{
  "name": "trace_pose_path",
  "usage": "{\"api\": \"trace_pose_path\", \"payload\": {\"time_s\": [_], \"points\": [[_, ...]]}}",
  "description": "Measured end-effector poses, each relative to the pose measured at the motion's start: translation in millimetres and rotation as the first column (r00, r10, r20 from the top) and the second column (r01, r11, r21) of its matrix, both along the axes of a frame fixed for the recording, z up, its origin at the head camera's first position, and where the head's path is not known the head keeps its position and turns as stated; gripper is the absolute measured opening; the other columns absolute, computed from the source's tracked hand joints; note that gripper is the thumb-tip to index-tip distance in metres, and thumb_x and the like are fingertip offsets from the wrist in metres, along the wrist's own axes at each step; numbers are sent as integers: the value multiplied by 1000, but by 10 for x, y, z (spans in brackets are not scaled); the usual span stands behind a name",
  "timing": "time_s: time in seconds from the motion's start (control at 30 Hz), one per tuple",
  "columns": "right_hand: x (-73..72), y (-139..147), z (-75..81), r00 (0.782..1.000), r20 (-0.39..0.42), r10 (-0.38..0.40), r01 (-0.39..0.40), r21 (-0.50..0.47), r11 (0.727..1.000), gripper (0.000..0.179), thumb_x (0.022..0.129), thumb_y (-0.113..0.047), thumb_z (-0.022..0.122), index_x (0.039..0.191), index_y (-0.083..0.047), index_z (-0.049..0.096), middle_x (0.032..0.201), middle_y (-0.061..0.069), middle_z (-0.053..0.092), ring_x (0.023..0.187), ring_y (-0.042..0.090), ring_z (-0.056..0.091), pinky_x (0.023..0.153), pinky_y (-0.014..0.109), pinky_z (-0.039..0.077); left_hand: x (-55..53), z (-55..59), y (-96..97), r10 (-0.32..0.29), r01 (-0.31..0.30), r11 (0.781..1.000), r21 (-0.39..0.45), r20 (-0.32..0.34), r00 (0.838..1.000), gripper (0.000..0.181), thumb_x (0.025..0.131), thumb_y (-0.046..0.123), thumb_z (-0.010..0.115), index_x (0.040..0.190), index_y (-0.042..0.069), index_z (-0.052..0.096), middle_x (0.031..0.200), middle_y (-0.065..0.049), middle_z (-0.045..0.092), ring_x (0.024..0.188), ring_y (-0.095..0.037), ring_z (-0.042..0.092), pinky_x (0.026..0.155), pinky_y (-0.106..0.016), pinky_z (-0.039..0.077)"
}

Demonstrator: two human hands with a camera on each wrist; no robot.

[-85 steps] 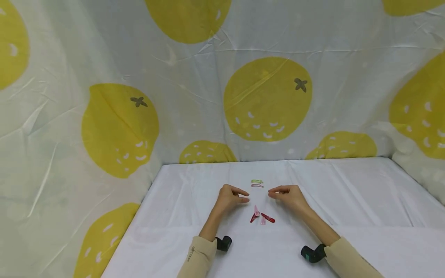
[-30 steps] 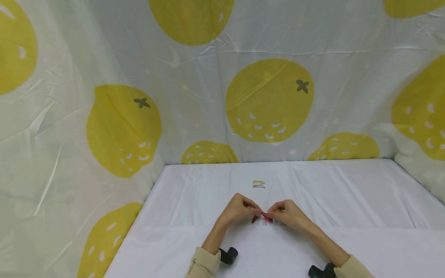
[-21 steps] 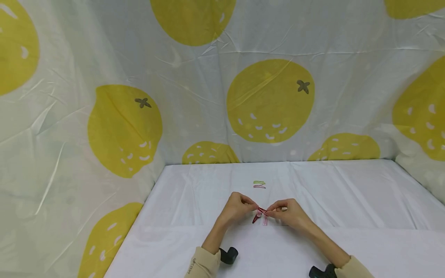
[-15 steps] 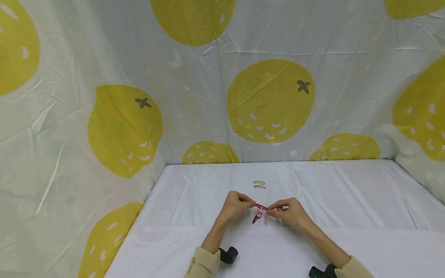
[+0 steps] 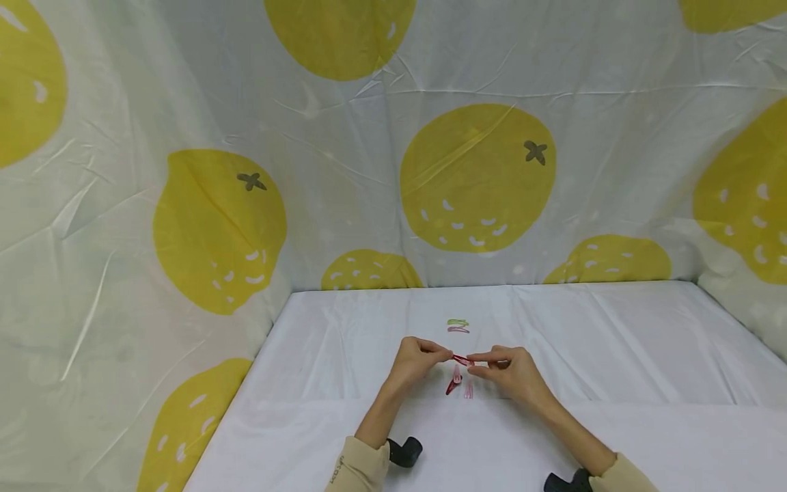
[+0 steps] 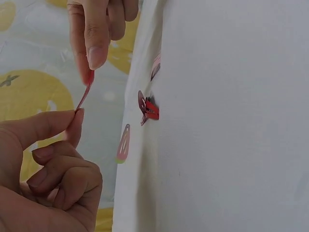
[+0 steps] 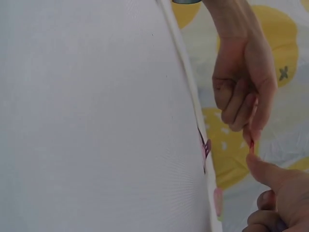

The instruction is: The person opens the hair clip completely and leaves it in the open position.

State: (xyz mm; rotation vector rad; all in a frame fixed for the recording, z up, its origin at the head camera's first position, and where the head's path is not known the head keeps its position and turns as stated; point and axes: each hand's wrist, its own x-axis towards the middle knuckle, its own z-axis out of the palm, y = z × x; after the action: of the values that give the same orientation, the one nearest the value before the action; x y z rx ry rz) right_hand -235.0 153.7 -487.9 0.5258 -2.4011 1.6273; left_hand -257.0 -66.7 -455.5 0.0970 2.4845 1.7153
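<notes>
A red snap hair clip point(image 5: 461, 359) spans the gap between both hands, above the table. My left hand point(image 5: 415, 359) pinches its left end between thumb and index finger; the other fingers are curled in the left wrist view. At the clip's other end, my right hand point(image 5: 513, 372) holds it between thumb and index finger. Seen edge-on, the clip point(image 6: 84, 96) looks thin and slightly bent. Below the hands, a second red hair clip point(image 5: 452, 387) lies with a pink hair clip point(image 5: 457, 374) touching or overlapping it. Another pink hair clip point(image 5: 469, 390) lies just to their right.
Farther back on the white-covered table point(image 5: 615, 348) lie a green hair clip point(image 5: 458, 322) and a pinkish one point(image 5: 458, 330), one behind the other. A curtain with a lemon print point(image 5: 344, 171) hangs behind and to the sides.
The hands came together from apart and picked up the right-hand red hair clip. They lifted it away from the other clips. Lately the right thumb and index finger have spread slightly at its end.
</notes>
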Motion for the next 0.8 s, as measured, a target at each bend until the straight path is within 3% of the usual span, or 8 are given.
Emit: {"api": "trace_pose_path", "payload": {"time_s": [0.2, 0.4, 0.57, 0.67, 0.8], "points": [[2, -7, 4, 995, -91, -38, 36, -25, 999, 15, 84, -14, 85, 99, -10, 84, 64, 1, 54, 61, 1, 43, 53, 20, 36, -17, 10, 0, -12, 11, 998, 58, 32, 999, 20, 86, 20, 82, 91, 0, 83, 56, 10, 45, 52, -8, 33, 51, -24, 29], [-13, 5, -8, 990, -121, -71, 61, -81, 995, 8, 87, -10, 82, 95, -11, 84, 67, 5, 59, 62, 1, 45, 56, 19, 39, -28, 21, -12, -84, 81, 989, 125, 22, 996, 25, 89, 22, 81, 95, -3, 81, 53, 10, 40, 48, -6, 27, 50, -23, 24], [0, 0, 20, 994, -78, -72, 66, -80, 995, 4, 92, -14, 78, 94, -14, 81, 74, 12, 65, 63, 0, 48, 60, 19, 42, -29, 26, -14, -111, 111, 984, 139, -3, 994, 21, 89, 18, 82, 95, -3, 81, 63, 9, 56, 56, -8, 35, 53, -23, 27], [38, -23, 86, 998, -12, -63, 62, -78, 995, 5, 94, -16, 77, 95, -11, 79, 80, 11, 67, 61, 4, 53, 61, 19, 42, -26, 28, -20, -116, 120, 986, 113, -48, 992, 18, 87, 16, 84, 92, -1, 82, 74, 1, 71, 66, -8, 46, 58, -23, 34], [43, -27, 97, 996, 79, -48, 56, -94, 994, 11, 94, -20, 77, 95, -10, 78, 81, 5, 67, 59, 7, 56, 60, 20, 41, -27, 32, -45, -141, 150, 985, 84, -104, 985, 17, 86, 18, 85, 91, 2, 83, 86, -11, 79, 75, -7, 57, 67, -24, 42]]}}
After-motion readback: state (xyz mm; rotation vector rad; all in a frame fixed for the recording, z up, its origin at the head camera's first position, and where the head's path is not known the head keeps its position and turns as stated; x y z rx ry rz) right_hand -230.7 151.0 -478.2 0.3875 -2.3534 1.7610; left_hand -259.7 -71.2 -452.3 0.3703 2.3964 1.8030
